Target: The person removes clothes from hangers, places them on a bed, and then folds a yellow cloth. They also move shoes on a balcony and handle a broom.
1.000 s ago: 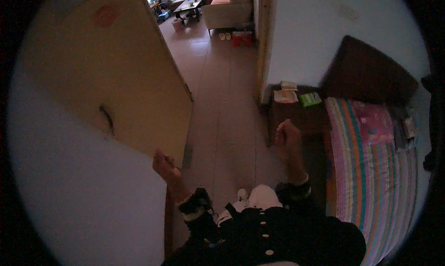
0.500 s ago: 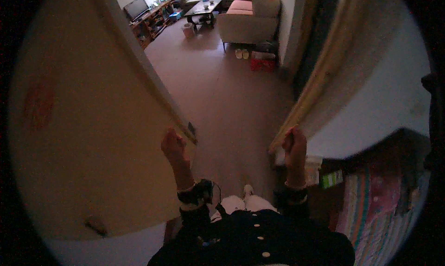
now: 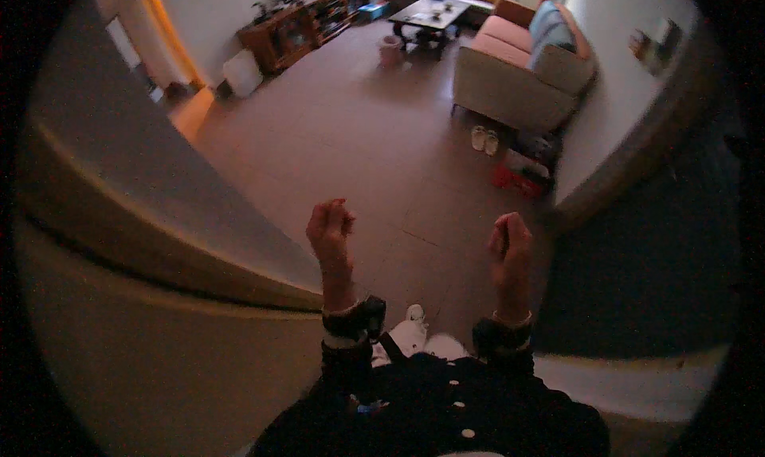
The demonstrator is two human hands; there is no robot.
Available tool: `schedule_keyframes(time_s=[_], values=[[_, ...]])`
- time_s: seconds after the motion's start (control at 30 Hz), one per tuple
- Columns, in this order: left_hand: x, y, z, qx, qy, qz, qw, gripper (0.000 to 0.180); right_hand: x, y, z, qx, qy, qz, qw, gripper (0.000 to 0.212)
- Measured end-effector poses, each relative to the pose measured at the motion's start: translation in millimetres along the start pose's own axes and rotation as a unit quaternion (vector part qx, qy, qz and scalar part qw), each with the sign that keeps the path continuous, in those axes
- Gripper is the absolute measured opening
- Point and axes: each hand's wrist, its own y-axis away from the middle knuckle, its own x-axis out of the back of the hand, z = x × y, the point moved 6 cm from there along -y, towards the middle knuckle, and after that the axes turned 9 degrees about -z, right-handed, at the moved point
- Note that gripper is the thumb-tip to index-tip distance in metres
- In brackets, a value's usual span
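Note:
Both forearms reach forward over the floor, in dark sleeves with dark bands at the wrists. My left hand (image 3: 330, 227) is raised with its fingers curled in, and nothing shows in it. Level with it, my right hand (image 3: 510, 237) is closed in a loose fist, also with nothing visible inside. Neither hand touches anything; the tiled floor (image 3: 398, 178) lies below and beyond them. Nearest to my left hand is the end of a wall edge (image 3: 263, 234). The dim light blurs the fingertips.
Ahead right stands a sofa (image 3: 510, 82), with slippers (image 3: 484, 140) and a red crate (image 3: 518, 180) beside it. A low table (image 3: 430, 15), a bin (image 3: 390, 49) and a wooden cabinet (image 3: 279, 44) stand farther off. A dark doorway (image 3: 645, 258) opens on the right.
I have moved forward through the doorway, and the view has turned left. The sofa and table appear closer and farther right. Both hands stay raised and closed.

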Motion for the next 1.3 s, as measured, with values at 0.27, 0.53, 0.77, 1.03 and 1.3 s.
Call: schedule_keyframes(time_s=[0.27,0.53,0.77,1.03,1.3], values=[[-3,-204,-27,-0.059,0.047,0.051,0.996,0.023,-129,-219,79,-0.110,-0.450,-0.097,0.881,0.024],[86,-411,-27,-0.230,-0.201,0.220,0.926,0.042,-331,-456,98,-0.106,-0.585,-0.240,0.767,0.038],[147,-448,1,-0.237,-0.094,0.405,0.878,0.044,-505,-558,23,-0.014,-0.504,-0.452,0.735,0.026],[330,-670,31,-0.228,-0.096,0.431,0.868,0.045,-783,-677,-84,-0.053,-0.510,-0.506,0.693,0.032],[445,-898,58,-0.207,-0.122,0.411,0.879,0.048,-977,-810,-129,-0.074,-0.504,-0.464,0.725,0.041]])
